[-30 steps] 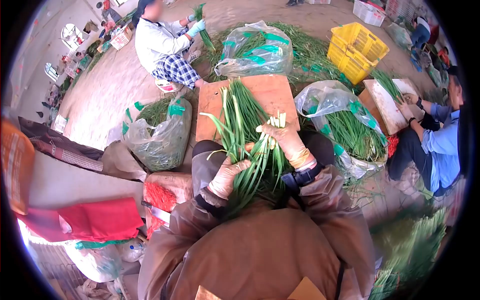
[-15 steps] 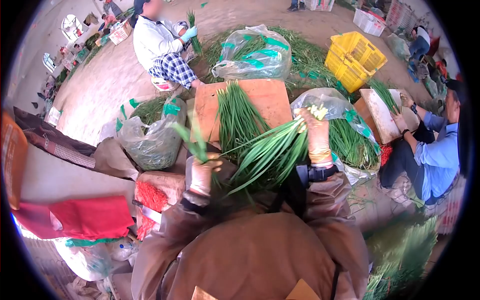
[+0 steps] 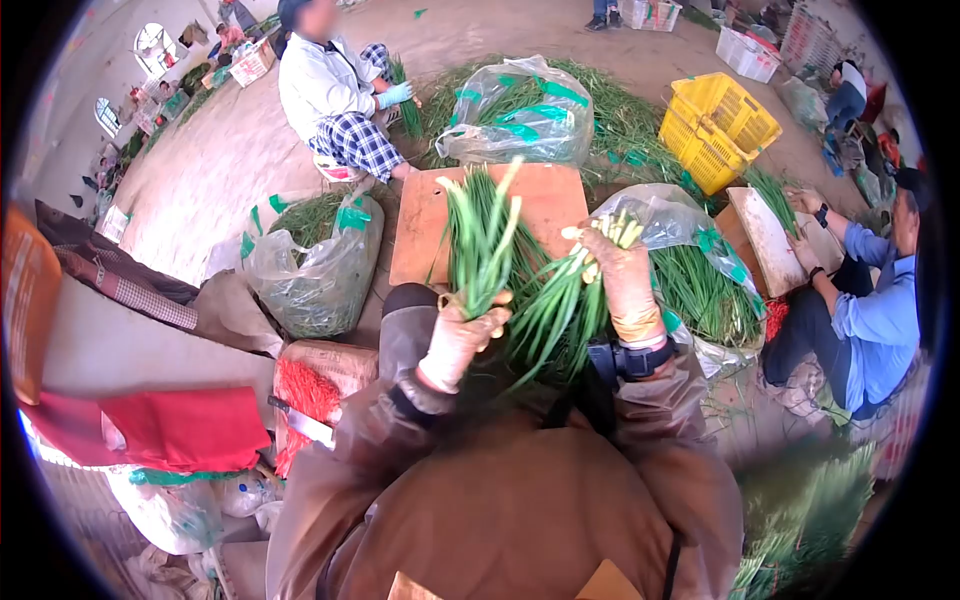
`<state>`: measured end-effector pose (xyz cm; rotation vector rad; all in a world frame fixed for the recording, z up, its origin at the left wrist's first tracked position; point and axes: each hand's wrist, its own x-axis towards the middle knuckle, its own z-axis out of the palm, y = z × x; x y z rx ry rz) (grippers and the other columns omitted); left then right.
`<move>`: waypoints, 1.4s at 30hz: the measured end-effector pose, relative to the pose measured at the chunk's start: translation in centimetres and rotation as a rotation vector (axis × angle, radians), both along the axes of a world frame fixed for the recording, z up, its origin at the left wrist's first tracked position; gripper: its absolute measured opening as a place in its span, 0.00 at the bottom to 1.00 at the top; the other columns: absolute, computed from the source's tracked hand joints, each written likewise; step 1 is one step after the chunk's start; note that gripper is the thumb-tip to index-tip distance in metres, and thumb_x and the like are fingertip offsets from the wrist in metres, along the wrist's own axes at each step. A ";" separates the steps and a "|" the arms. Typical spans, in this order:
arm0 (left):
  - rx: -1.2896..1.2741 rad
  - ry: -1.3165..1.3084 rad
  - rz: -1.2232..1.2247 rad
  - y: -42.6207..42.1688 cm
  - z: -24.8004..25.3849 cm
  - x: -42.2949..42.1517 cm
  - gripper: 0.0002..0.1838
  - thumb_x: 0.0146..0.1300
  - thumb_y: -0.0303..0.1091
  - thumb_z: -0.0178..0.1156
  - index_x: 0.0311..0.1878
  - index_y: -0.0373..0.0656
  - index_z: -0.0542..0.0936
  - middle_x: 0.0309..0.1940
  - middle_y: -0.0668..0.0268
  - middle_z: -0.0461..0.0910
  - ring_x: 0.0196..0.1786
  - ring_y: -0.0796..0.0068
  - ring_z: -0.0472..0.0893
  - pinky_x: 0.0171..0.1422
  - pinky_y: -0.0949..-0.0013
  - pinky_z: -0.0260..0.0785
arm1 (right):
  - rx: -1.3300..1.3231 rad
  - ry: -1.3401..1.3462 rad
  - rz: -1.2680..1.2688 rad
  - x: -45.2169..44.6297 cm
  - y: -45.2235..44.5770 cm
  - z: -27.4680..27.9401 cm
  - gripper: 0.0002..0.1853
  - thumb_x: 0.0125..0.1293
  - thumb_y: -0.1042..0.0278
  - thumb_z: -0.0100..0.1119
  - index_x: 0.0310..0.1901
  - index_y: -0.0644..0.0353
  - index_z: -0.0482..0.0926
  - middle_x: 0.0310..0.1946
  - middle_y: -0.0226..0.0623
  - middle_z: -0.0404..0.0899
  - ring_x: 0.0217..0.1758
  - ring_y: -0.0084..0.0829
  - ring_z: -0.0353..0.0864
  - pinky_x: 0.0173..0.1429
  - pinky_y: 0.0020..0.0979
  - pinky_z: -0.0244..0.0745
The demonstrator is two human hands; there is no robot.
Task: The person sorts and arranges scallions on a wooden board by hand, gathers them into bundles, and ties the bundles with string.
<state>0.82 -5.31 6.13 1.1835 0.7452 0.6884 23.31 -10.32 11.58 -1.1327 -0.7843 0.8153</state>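
Long green garlic chives lie across a tan board (image 3: pixel 425 225) in front of me. My left hand (image 3: pixel 465 335), in a pale thin glove, is closed around a few chives (image 3: pixel 478 270) that stick up over the near part of the board, slightly blurred. To its right, my gloved right hand (image 3: pixel 620 275) grips a thicker bunch of chives (image 3: pixel 560 320). White stem ends of that bunch show above the fist, and its leaves hang down to the left. The leaves in front of my lap partly overlap, so where one bunch ends is hard to see.
Clear plastic bags of greens stand left (image 3: pixel 310 275), right (image 3: pixel 690 225) and behind the board (image 3: pixel 530 110). A yellow crate (image 3: pixel 715 130) sits farther back. Beside my left sleeve are red ties (image 3: pixel 308 390) and a knife (image 3: pixel 305 422). Co-workers sit at left (image 3: pixel 335 100) and right (image 3: pixel 880 290).
My left hand has moved right and up with its chives, from beside the board to its near edge. The right hand stays close to its place, still gripping its bunch.
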 end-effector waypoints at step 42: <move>-0.136 0.053 -0.220 -1.0 -5.5 -0.1 0.07 0.70 0.36 0.58 0.46 0.45 0.77 0.28 0.65 0.81 0.21 0.82 0.71 0.24 0.80 0.61 | -0.071 0.172 0.231 1.1 -0.1 -6.6 0.15 0.65 0.65 0.64 0.48 0.66 0.83 0.32 0.28 0.81 0.29 0.18 0.74 0.34 0.22 0.69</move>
